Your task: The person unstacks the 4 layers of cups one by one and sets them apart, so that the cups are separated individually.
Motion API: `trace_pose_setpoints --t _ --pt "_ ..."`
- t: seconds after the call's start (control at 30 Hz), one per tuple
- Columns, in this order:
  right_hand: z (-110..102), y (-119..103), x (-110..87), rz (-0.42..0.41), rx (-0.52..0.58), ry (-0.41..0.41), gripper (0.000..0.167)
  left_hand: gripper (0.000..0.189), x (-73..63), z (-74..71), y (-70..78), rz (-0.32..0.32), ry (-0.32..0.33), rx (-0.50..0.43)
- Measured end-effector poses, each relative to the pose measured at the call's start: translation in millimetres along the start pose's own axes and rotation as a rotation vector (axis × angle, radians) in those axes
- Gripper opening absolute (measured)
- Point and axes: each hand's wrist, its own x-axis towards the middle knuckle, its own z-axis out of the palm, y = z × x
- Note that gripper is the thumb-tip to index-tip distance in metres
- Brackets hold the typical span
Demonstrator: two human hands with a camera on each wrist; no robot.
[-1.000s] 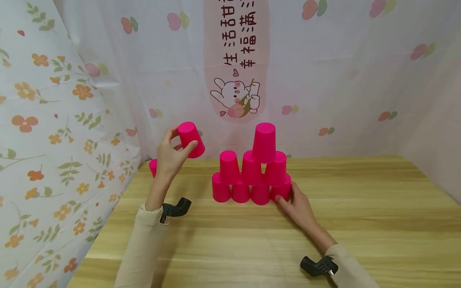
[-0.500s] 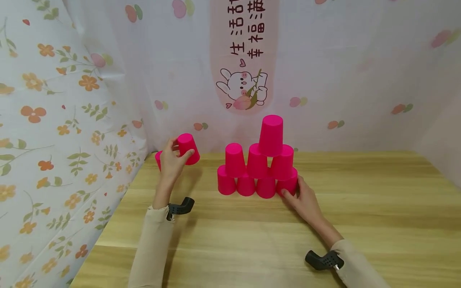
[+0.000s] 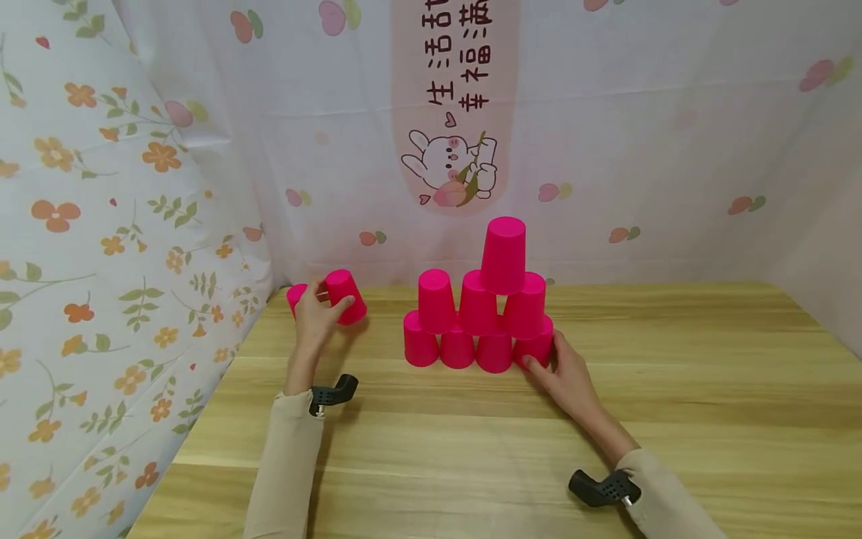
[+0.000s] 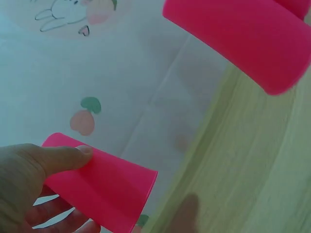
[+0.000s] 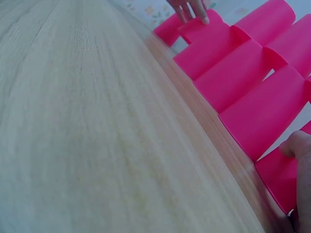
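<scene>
In the head view, my left hand [image 3: 315, 320] holds an upside-down pink cup [image 3: 346, 298] between thumb and fingers, slightly tilted, low over the back left of the table. Its thumb lies along the cup's side in the left wrist view. Another pink cup [image 3: 294, 296] stands behind this hand, partly hidden. My right hand [image 3: 569, 383] grips the right-hand cup of the bottom row [image 3: 533, 350], thumb in front; its other fingers are mostly hidden. Above that row stand a second row of upside-down cups [image 3: 436, 302] and a single top cup [image 3: 504, 256].
The stack stands on a wooden table [image 3: 458, 449] near its back edge. A printed cloth [image 3: 323, 150] hangs behind, and a floral cloth [image 3: 135, 322] borders the left side. Dark camera mounts [image 3: 604, 489] sit on both wrists.
My left hand has come down and a little left with its cup, away from the stack. The right hand stays on its bottom cup. The head view has shifted slightly.
</scene>
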Motion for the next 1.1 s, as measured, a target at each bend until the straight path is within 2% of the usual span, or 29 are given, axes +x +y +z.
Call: trace_pose_setpoints --t 0.2,0.4,0.5,0.63,0.9,1.0,1.1 --pt "-2.1 -1.3 -0.5 0.004 0.007 -0.018 0.051 0.051 1.8 3.7 -9.1 0.08 0.017 0.091" --pt "-4.1 -1.5 -1.5 0.02 0.007 -0.029 0.051 0.049 -0.5 7.3 -16.6 0.098 0.005 0.132" --pt "-3.7 -1.5 -0.5 0.02 0.011 -0.029 0.051 0.05 -1.3 6.7 -18.3 0.113 0.019 0.132" --pt "-2.7 -1.5 -0.1 0.016 0.018 -0.037 0.052 0.05 -1.8 4.5 -20.9 0.112 0.034 0.138" --pt "-2.3 -1.9 -0.7 0.021 -0.006 -0.027 0.051 0.044 -0.5 4.7 -28.6 0.129 0.021 0.192" --pt "-2.2 -2.0 -0.1 0.022 -0.008 -0.025 0.051 0.04 -0.8 3.3 -26.6 0.13 0.015 0.238" --pt "-1.2 -2.2 0.3 0.02 -0.006 -0.021 0.05 0.03 -3.0 1.3 -23.6 0.103 0.017 0.294"
